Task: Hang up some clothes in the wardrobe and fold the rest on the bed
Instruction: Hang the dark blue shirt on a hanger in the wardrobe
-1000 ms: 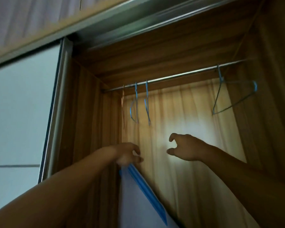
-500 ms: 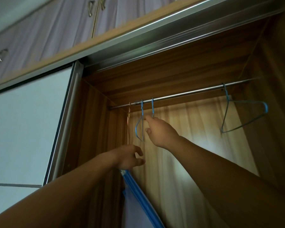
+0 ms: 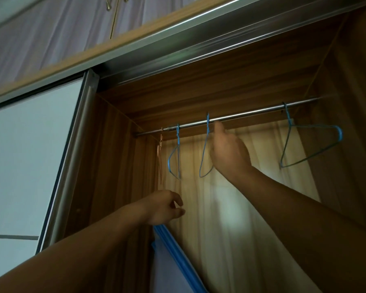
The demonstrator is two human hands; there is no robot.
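The sliding door (image 3: 30,155) stands at left of the open wooden wardrobe (image 3: 118,187). My left hand (image 3: 163,208), fingers curled, pinches the blue-trimmed garment (image 3: 169,261) low down. Up on the rail (image 3: 251,115), the second blue wire hanger (image 3: 205,149) touches my right hand (image 3: 228,153); whether those fingers are closed on it I cannot tell. I'd lift the hook straight up, clear of the rail.

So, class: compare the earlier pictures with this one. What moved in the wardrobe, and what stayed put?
The right grip rose from mid-wardrobe to the rod, and the second blue hanger beside it slid right, away from the first blue hanger; whether it holds that hanger is unclear. The left grip still holds the garment low down, and the far-right hanger has not moved.
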